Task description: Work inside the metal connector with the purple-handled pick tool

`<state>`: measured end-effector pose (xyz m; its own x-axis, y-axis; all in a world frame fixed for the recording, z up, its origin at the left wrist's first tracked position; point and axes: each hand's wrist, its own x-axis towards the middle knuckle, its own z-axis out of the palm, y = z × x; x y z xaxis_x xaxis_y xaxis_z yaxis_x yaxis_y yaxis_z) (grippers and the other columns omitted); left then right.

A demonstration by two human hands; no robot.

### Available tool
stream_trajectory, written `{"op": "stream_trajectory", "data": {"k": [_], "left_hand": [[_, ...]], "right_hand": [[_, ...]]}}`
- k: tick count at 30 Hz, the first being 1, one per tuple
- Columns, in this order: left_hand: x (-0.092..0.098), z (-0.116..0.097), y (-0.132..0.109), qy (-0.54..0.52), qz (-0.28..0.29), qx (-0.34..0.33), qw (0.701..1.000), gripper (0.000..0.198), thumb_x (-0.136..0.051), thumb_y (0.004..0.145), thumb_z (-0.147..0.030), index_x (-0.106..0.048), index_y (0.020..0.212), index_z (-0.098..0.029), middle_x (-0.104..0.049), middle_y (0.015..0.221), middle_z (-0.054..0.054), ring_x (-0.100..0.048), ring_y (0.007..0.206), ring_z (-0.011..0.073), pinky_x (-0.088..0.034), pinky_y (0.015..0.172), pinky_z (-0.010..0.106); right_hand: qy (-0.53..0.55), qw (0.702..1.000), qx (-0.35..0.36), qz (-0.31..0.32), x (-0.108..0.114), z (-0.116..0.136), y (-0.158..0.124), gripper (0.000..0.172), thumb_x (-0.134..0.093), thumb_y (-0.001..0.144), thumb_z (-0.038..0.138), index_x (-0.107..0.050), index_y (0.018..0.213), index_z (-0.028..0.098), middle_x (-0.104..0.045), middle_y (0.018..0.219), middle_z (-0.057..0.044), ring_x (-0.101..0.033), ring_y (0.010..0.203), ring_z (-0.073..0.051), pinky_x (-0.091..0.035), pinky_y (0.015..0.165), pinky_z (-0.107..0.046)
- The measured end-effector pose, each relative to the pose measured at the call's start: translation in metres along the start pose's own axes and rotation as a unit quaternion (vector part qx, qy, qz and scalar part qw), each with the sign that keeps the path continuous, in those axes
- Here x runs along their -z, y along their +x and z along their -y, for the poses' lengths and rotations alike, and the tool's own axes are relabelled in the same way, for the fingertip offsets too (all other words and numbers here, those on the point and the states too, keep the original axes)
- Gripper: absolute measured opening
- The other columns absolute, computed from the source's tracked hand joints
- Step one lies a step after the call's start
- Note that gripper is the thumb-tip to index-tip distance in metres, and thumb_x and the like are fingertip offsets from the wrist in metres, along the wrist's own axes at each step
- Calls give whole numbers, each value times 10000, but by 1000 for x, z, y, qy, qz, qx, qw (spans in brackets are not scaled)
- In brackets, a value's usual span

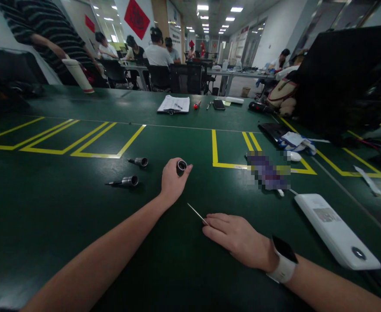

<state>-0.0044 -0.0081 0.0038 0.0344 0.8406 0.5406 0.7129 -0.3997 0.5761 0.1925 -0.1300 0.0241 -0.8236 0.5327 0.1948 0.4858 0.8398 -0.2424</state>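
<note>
My left hand (174,182) is wrapped round a dark, hollow-ended metal cylinder (181,166), its round opening facing up toward me. Only that end shows; the fingers hide the rest. Low over the green table, my right hand (231,236) pinches a thin, straight metal rod (197,212) between thumb and fingers. The rod's free tip points up and left toward my left wrist, apart from it. To the left of my left hand lie two metal pieces, each with a hollow cylindrical end and a narrow shaft: a shorter piece (141,162) and a longer piece (130,181).
Yellow tape outlines (229,165) mark the green table (138,251). At right lie a white power bank (336,229), a blurred-out phone-like object (268,171) and a white mouse (294,156). A clipboard (174,104) is farther back. A person in a striped top (50,30) holds a cup (78,74).
</note>
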Motion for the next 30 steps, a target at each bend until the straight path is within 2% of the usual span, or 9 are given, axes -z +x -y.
{"op": "stream_trajectory", "data": {"k": [6,10,16,19,21,23,25,27,30], "left_hand": [[3,-7,-4,69,26,-59,996,328,-509,826,-465,-560,908,-152,-593,902,63,-513,876,217,-403,774,345],[4,-12,-8,14,49,-54,997,339,-533,816,-451,-557,993,-164,-565,992,68,-531,851,189,-433,702,296],[2,-22,-10,-153,55,47,986,334,-605,762,-424,-558,977,-172,-587,858,23,-567,757,160,-454,648,273],[6,-33,-11,-278,61,143,948,347,-670,703,-380,-557,949,-163,-591,817,9,-581,673,136,-467,579,254],[11,-42,-14,-335,48,208,918,365,-705,666,-325,-559,954,-153,-601,832,16,-598,679,136,-478,564,246],[18,-51,-18,-379,46,261,886,356,-724,643,-269,-571,942,-149,-612,867,23,-618,719,140,-502,613,257],[24,-61,-22,-429,42,312,847,334,-720,640,-201,-584,941,-151,-620,901,27,-628,770,144,-519,695,276],[29,-69,-27,-473,42,349,808,313,-695,654,-145,-594,951,-154,-628,926,33,-637,820,156,-523,761,296],[35,-78,-33,-524,42,373,765,307,-649,677,-87,-603,972,-157,-642,939,44,-646,866,183,-521,810,318]], "right_hand": [[-9,999,-41,-34,0,-5,-15,277,-317,923,124,-518,1114,148,-623,1075,-121,-549,1006,-215,-509,795,-343],[0,998,-32,-50,0,-5,-14,263,-335,915,108,-542,1072,147,-640,968,-112,-556,938,-202,-497,750,-332],[14,999,33,-23,1,0,-12,261,-362,893,84,-546,1071,134,-642,983,-108,-565,884,-194,-489,736,-328],[67,996,32,-47,3,0,-15,310,-414,847,46,-537,1120,128,-617,1110,-121,-550,999,-208,-484,800,-341],[134,985,20,-109,9,0,-19,331,-447,839,53,-537,1146,136,-618,1126,-116,-548,1028,-201,-476,833,-342],[219,957,-20,-189,15,0,-23,315,-483,846,93,-556,1146,154,-646,1066,-105,-573,981,-191,-477,823,-341],[314,910,-94,-253,20,1,-27,233,-510,854,154,-621,1058,172,-673,959,-85,-601,895,-186,-480,796,-342],[416,843,-172,-294,22,-1,-29,177,-508,870,228,-679,841,190,-679,763,-39,-613,754,-166,-469,817,-356],[535,738,-276,-306,19,-4,-28,326,-521,866,324,-631,588,195,-554,482,31,-564,567,-126,-442,866,-360]]}}
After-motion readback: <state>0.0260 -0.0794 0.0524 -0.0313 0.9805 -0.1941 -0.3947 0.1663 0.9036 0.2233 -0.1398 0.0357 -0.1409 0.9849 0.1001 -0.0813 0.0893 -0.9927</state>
